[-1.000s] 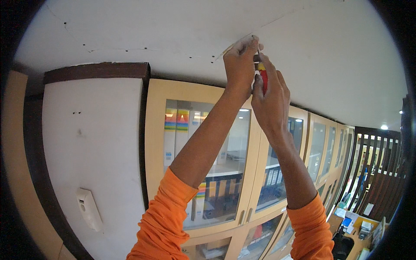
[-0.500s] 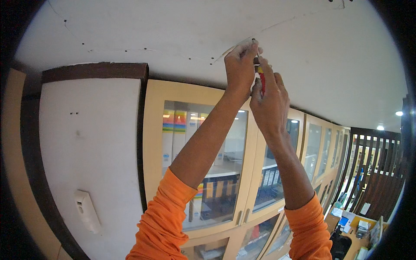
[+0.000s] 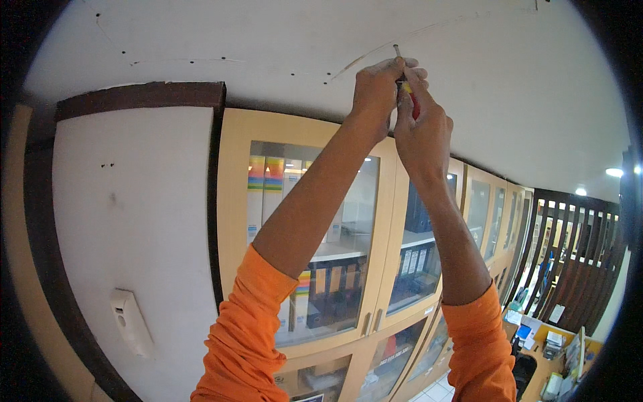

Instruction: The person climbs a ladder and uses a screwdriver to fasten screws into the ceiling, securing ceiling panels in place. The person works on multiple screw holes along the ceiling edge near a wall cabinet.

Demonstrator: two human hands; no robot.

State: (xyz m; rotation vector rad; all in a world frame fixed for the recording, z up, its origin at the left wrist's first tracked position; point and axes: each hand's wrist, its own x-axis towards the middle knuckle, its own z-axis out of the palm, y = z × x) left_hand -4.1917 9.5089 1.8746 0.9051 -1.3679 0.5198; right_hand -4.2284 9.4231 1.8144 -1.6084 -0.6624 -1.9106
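Both arms, in orange sleeves, reach up to the white ceiling (image 3: 495,80). My right hand (image 3: 423,130) is wrapped round the red and yellow handle (image 3: 415,107) of a screwdriver-like tool. My left hand (image 3: 378,94) is closed at its upper end, fingertips pinched on a slim metal shaft (image 3: 398,52), beside my right fingers. The shaft rises to a small dark spot on a scored line in the ceiling; whether it is the tool or a screw I cannot tell. A row of small dark holes (image 3: 292,74) lies to the left.
Glass-door wooden cabinets (image 3: 228,201) holding binders run along the wall to the right. A white column (image 3: 134,201) with a dark top trim and a white dispenser (image 3: 130,321) stands left. At far right are a slatted dark partition (image 3: 576,261) and a cluttered desk (image 3: 536,375).
The view has shifted, so ceiling and cabinets sit higher. Both hands are slightly higher and further right in the picture; more of the metal shaft shows above my fingers.
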